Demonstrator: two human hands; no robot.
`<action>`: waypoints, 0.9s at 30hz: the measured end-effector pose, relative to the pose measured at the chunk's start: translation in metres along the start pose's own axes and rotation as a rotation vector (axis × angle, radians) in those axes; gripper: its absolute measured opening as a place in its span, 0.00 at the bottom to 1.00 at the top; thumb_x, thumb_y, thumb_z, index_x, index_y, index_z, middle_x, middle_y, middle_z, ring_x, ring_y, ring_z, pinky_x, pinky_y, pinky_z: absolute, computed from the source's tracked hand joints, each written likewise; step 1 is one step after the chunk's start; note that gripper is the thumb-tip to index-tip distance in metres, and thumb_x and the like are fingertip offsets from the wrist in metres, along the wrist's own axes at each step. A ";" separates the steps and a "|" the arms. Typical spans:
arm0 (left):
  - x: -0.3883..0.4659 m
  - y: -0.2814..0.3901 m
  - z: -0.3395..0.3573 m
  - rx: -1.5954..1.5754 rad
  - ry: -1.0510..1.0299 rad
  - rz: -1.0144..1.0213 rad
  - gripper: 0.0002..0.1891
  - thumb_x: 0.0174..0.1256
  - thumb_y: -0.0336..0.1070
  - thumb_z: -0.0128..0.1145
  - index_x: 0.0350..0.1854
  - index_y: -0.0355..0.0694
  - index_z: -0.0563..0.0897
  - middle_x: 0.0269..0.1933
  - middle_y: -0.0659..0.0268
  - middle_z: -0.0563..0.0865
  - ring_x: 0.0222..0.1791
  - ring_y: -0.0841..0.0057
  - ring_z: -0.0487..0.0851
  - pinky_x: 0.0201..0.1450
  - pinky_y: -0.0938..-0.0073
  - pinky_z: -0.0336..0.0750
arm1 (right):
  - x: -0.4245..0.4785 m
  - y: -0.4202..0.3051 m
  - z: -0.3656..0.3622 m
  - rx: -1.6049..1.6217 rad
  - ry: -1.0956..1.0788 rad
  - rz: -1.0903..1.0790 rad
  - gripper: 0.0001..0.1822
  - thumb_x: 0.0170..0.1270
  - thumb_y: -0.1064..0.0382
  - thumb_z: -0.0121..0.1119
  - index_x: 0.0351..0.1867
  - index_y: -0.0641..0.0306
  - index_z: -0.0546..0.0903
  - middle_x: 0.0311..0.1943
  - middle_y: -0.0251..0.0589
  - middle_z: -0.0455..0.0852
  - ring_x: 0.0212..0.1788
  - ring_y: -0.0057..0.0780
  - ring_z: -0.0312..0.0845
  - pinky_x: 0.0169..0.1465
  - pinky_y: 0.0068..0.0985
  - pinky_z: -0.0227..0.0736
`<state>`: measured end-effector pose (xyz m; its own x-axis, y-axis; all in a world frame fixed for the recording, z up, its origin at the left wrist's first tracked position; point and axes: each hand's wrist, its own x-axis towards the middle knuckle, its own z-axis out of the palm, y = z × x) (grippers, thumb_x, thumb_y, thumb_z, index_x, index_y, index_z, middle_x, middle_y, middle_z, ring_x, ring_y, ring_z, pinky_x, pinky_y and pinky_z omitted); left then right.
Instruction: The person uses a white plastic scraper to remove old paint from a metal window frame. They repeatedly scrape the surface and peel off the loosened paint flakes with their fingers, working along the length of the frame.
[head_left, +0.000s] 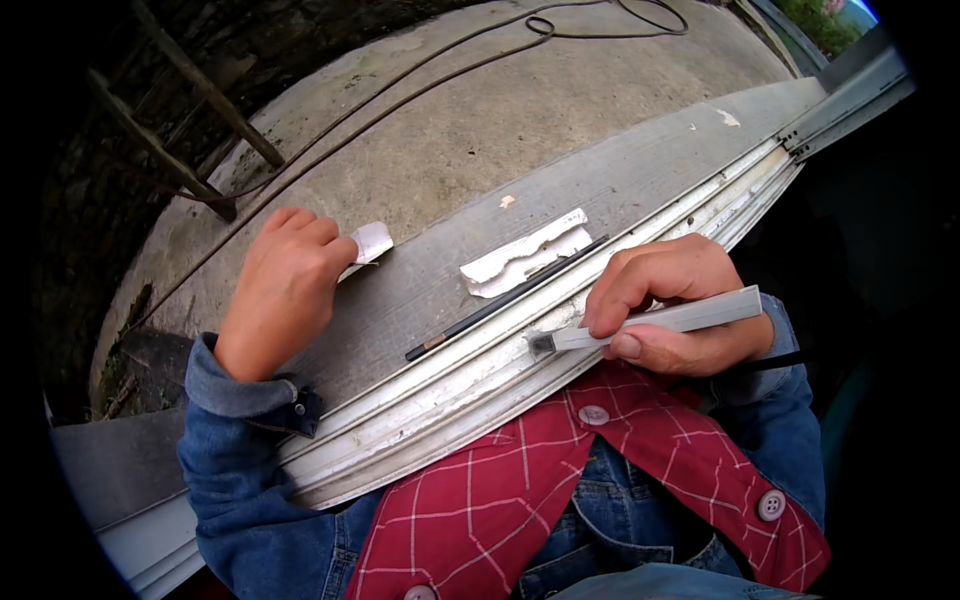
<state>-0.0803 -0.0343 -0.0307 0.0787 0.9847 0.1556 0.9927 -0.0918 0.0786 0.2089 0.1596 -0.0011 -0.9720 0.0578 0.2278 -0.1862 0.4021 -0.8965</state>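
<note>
My right hand (675, 300) grips a flat, light grey stick-like brush (690, 313). Its short dark tip touches the grooves of a dirty white sliding-window track (420, 409). Over the grey sill, my left hand (292, 289) is closed around a small white piece (371, 244), perhaps folded paper or card; most of it is hidden by the fingers. Between the hands, a torn white strip (525, 255) with a ragged edge lies on the sill (397, 300). Beside it, a thin black rod (510, 296), like a pencil, rests along the outer edge of the track.
Beyond the sill, a long dark cable (390, 97) crosses a concrete ledge (540, 105) and loops at the far end. Wooden poles (210, 90) lean at the upper left. A window frame upright (862, 101) rises at the right. Small pale scraps (507, 201) dot the sill.
</note>
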 end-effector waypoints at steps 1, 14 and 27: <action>0.001 0.000 -0.001 -0.003 0.006 0.007 0.06 0.47 0.20 0.58 0.27 0.36 0.80 0.29 0.59 0.79 0.36 0.58 0.76 0.46 0.63 0.70 | -0.001 0.000 0.004 0.016 -0.062 0.056 0.06 0.63 0.66 0.64 0.34 0.68 0.83 0.29 0.40 0.87 0.29 0.26 0.83 0.33 0.23 0.75; 0.000 0.001 0.005 0.018 -0.015 0.004 0.05 0.47 0.21 0.58 0.26 0.36 0.81 0.29 0.59 0.79 0.37 0.58 0.77 0.47 0.62 0.71 | -0.039 -0.026 -0.063 -0.505 0.608 0.310 0.09 0.61 0.66 0.59 0.31 0.72 0.82 0.24 0.39 0.84 0.27 0.21 0.77 0.34 0.20 0.73; 0.003 0.003 0.007 0.025 0.007 -0.020 0.04 0.47 0.22 0.62 0.26 0.36 0.82 0.29 0.58 0.81 0.36 0.57 0.78 0.47 0.61 0.71 | -0.067 -0.005 -0.097 -0.125 0.390 0.610 0.10 0.61 0.64 0.60 0.34 0.71 0.86 0.27 0.38 0.88 0.28 0.18 0.82 0.34 0.18 0.76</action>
<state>-0.0766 -0.0307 -0.0372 0.0586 0.9851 0.1616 0.9960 -0.0687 0.0575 0.2892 0.2426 0.0251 -0.7712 0.6165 -0.1585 0.4122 0.2938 -0.8624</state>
